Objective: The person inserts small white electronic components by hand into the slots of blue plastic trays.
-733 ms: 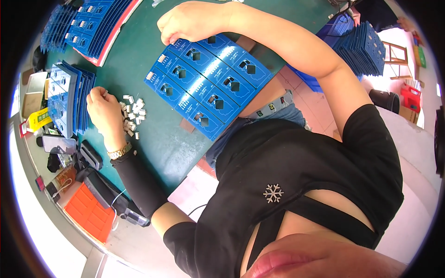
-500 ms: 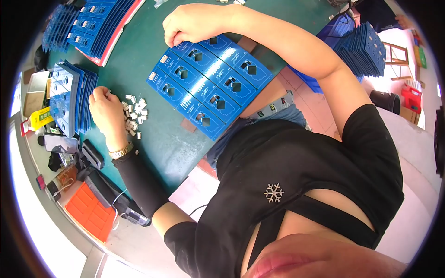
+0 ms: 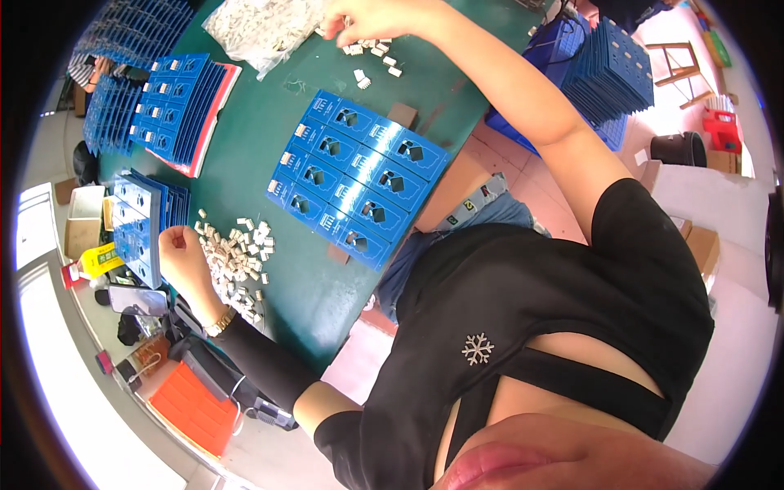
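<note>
A blue circuit board panel (image 3: 336, 173) lies on the green table in front of me, with three white connectors (image 3: 287, 158) along its left edge. My left hand (image 3: 186, 263) is at the left, its fingers curled together beside a pile of small white connectors (image 3: 238, 255). What those fingers hold, if anything, is hidden. At the top, my right hand (image 3: 384, 18) reaches over a smaller scatter of white connectors (image 3: 377, 51) with its fingers bunched. I cannot make out anything between them. Neither hand touches the panel.
A clear plastic bag of white connectors (image 3: 265, 34) lies at the far edge. Stacked blue panels stand at the left (image 3: 135, 216), the far left (image 3: 175, 110) and, by a blue crate (image 3: 523, 122), the right. A phone (image 3: 139, 300) and an orange tray (image 3: 192, 408) are lower left.
My right hand has left the panel's far edge and moved away to the scattered connectors. My left hand has drawn back from the connector pile's edge, uncovering more of it. The whole view has shifted.
</note>
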`<action>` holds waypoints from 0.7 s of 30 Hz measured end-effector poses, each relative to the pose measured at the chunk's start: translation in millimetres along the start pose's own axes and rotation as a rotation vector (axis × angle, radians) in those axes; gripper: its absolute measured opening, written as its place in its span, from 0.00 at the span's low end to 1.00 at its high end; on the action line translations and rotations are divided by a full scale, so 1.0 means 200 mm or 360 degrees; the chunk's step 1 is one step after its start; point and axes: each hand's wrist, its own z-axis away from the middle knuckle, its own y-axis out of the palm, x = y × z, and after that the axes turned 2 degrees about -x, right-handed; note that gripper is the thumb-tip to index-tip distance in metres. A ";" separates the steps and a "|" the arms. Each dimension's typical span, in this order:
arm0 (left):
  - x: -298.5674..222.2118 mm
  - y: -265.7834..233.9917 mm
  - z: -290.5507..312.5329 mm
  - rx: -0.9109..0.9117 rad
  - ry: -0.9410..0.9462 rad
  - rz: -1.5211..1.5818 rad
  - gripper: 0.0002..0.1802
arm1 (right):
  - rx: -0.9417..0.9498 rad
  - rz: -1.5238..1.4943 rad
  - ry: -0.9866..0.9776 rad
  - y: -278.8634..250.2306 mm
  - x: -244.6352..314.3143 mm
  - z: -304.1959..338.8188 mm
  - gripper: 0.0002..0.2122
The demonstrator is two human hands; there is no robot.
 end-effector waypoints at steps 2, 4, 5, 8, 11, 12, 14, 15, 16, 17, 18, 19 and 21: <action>-0.02 -0.05 0.02 -0.0001 0.0010 -0.0035 0.06 | 0.0397 0.0412 0.0213 -0.09 0.16 0.02 0.06; -0.14 -0.05 0.05 0.0136 0.0043 0.0038 0.06 | 0.0331 0.0449 0.0254 -0.07 0.13 0.02 0.07; -0.20 -0.04 0.06 0.0200 0.0067 0.0114 0.06 | 0.0287 0.0473 0.0284 -0.06 0.10 0.03 0.08; -0.40 0.03 0.20 0.0200 0.0161 0.0439 0.07 | 0.0284 0.0414 0.0298 -0.03 0.06 0.03 0.08; -0.55 0.05 0.34 0.0433 0.0129 0.0582 0.06 | 0.0279 0.0401 0.0223 0.01 0.09 0.03 0.08; -0.57 0.06 0.37 0.0432 0.0194 0.0655 0.06 | 0.0270 0.0392 0.0220 0.01 0.10 0.03 0.08; -0.59 0.07 0.41 0.0428 0.0231 0.0717 0.06 | 0.0326 0.0313 0.0242 0.00 0.12 0.02 0.10; -0.59 0.07 0.43 0.0404 0.0205 0.0797 0.06 | 0.0347 0.0305 0.0241 -0.01 0.19 0.01 0.10; -0.58 0.07 0.45 0.0374 0.0165 0.0863 0.07 | 0.0413 0.0423 0.0437 -0.01 0.29 -0.01 0.10; -0.55 0.07 0.48 0.0371 0.0124 0.0848 0.07 | 0.0484 0.0544 0.0628 0.02 0.33 -0.02 0.10; -0.60 0.09 0.44 0.0428 0.0070 0.0940 0.07 | 0.0350 0.0133 0.0274 -0.06 0.06 0.04 0.10; -0.59 0.10 0.45 0.0479 -0.0059 0.0986 0.07 | 0.0355 0.0250 0.0246 -0.07 0.05 0.05 0.09; -0.60 0.09 0.48 0.0514 -0.0196 0.1026 0.07 | 0.0236 0.0337 0.0171 -0.03 0.04 0.04 0.08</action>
